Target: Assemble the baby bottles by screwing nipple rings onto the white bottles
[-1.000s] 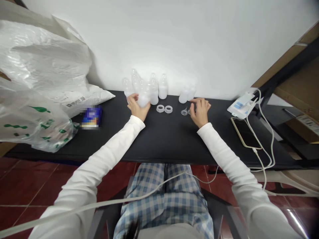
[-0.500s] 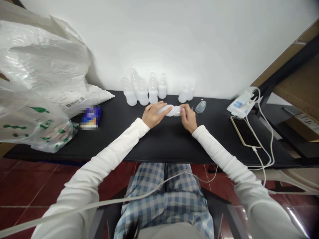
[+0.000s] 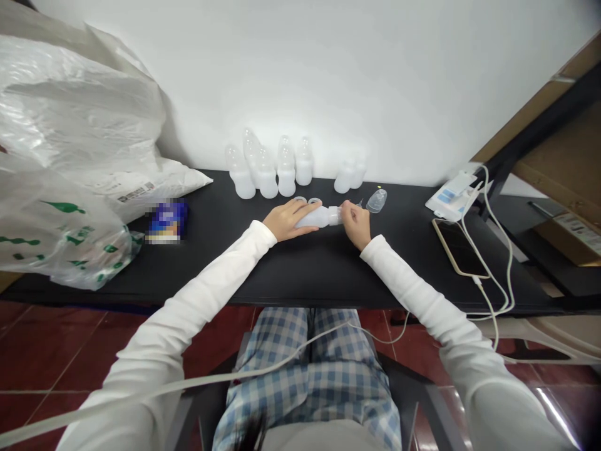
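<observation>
A white baby bottle (image 3: 315,217) lies on its side over the black tabletop, its neck pointing right. My left hand (image 3: 290,220) is wrapped over its body from the left. At the neck end, my right hand (image 3: 357,227) is closed, fingertips pinched together; they hide the bottle's tip. Two clear rings (image 3: 315,200) show just behind my left fingers. Right of my right hand lies a clear dome-shaped cap (image 3: 376,201), with a small clear teat-like piece (image 3: 359,203) close to the knuckles.
Several capped baby bottles (image 3: 267,175) stand along the wall, and smaller white bottles (image 3: 345,175) stand farther right. Plastic bags (image 3: 79,232) and a blurred blue packet (image 3: 166,220) are at left. A phone (image 3: 457,246), cables and a white power strip (image 3: 448,199) lie at right.
The bottle has turned a little and dropped slightly, showing more of its body. My left fingers have flattened along it, and my right fingers have drawn tighter at the neck end.
</observation>
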{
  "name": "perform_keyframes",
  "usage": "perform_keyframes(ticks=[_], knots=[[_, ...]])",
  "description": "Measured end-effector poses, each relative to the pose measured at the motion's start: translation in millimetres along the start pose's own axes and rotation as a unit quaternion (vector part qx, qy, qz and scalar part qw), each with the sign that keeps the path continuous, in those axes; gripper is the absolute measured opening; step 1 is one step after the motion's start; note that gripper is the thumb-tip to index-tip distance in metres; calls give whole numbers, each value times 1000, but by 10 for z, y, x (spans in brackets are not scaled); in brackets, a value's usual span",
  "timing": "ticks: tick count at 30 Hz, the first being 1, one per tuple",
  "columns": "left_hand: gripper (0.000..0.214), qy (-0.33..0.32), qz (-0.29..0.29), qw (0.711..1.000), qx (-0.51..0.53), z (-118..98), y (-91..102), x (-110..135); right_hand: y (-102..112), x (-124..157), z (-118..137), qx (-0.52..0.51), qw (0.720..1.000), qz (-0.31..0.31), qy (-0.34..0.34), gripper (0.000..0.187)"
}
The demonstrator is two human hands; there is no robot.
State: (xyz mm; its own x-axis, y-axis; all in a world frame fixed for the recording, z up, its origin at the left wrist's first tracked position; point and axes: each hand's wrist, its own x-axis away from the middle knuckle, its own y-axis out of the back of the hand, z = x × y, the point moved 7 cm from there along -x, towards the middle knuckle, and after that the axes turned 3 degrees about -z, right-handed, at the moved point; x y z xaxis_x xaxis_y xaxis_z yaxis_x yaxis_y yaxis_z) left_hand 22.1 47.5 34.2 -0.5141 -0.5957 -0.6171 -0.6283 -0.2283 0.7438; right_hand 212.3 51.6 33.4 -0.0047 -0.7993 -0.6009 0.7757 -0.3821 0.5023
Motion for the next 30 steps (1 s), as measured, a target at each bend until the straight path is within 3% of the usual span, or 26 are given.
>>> perform_keyframes(ticks=[4,9,17,21,26,30], knots=[[55,45,8,997,68,63,2,42,-22,4,22,6,1000,17,8,61],[49,119,25,972,199,84,19,75,-35,27,56,50,993,65,81,51],[44,170,-38,960,219,199,185,66,-89,44,169,-24,965,143,219,50],[45,182,-45,958,217,253,224,72,-114,61,222,-13,951,143,274,47],[52,196,-47,953,225,304,193,73,-153,85,216,76,936,124,321,30],[56,257,-45,922,287,438,91,88,-146,172,258,158,899,84,400,24]])
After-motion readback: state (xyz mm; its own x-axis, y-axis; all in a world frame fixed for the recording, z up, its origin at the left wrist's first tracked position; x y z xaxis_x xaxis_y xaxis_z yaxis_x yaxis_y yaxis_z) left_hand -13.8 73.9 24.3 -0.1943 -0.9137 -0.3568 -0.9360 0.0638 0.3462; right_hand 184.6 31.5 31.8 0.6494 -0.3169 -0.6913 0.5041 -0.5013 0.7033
